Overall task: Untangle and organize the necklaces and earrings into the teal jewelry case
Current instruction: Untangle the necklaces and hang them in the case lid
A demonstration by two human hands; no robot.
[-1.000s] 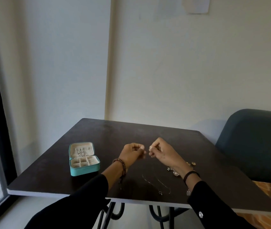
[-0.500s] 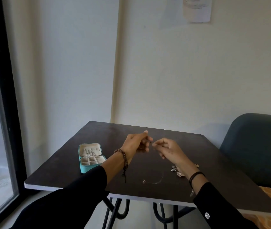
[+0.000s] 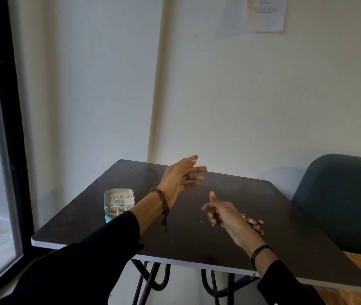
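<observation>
The teal jewelry case [image 3: 108,217] lies open at the table's left side, with silver pieces on its cream lid; my left sleeve hides part of it. My left hand [image 3: 181,176] is raised above the dark table [image 3: 197,249], right of the case, fingers spread. My right hand [image 3: 218,213] is lower and nearer, thumb up and fingers curled. A small glinting bit of the necklace [image 3: 201,220] shows just left of those fingers; the chain itself is too thin to see. A pile of gold and silver earrings [image 3: 254,224] lies just behind my right wrist.
A dark green chair [image 3: 340,194] stands at the table's right. A black-framed window [image 3: 5,128] runs down the left. The wall is close behind the table, with a paper sheet [image 3: 265,14] stuck high up.
My hands, pinching the chain close together before, have moved apart: the left went up and away with fingers spread, the right dropped lower. The chain loop no longer lies on the table.
</observation>
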